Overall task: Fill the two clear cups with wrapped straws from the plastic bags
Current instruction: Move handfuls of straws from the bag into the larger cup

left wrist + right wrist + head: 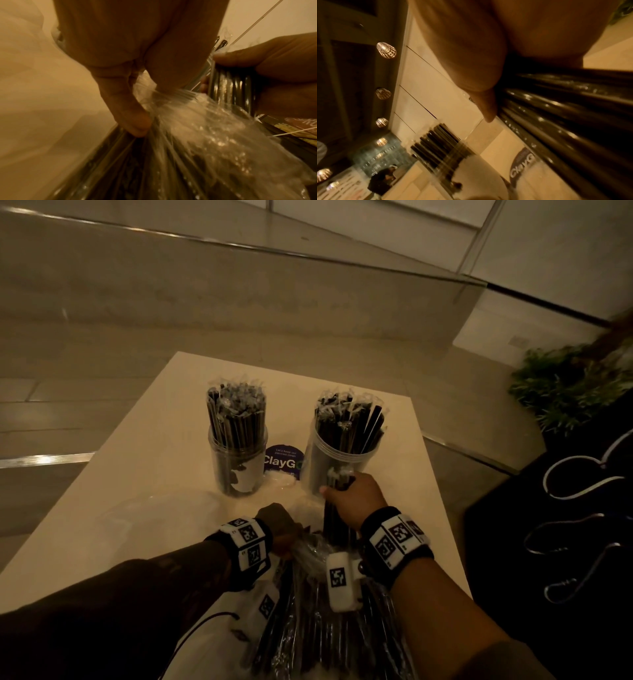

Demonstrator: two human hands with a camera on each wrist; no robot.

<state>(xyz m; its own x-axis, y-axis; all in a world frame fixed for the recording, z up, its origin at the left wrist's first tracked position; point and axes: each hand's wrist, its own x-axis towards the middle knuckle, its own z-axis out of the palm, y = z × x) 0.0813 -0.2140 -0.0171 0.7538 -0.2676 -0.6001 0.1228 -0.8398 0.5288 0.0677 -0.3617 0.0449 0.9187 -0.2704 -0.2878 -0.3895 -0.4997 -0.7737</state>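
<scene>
Two clear cups stand upright on the white table point(144, 491). The left cup point(238, 460) and the right cup point(342, 460) both hold many black wrapped straws. A clear plastic bag point(308, 611) of straws lies at the near edge. My left hand point(279, 529) pinches the bag's gathered mouth point(164, 97). My right hand point(352, 496) grips a bundle of wrapped straws point(334, 518), partly out of the bag, just in front of the right cup. In the right wrist view the straw bundle point(556, 108) fills the right side, with the right cup point(440, 151) blurred behind it.
A round blue sticker point(282, 462) lies on the table between the cups. An empty crumpled plastic bag point(154, 515) lies to the left. A potted plant point(565, 385) stands off the table's right side, with a dark printed fabric point(565, 525) below it.
</scene>
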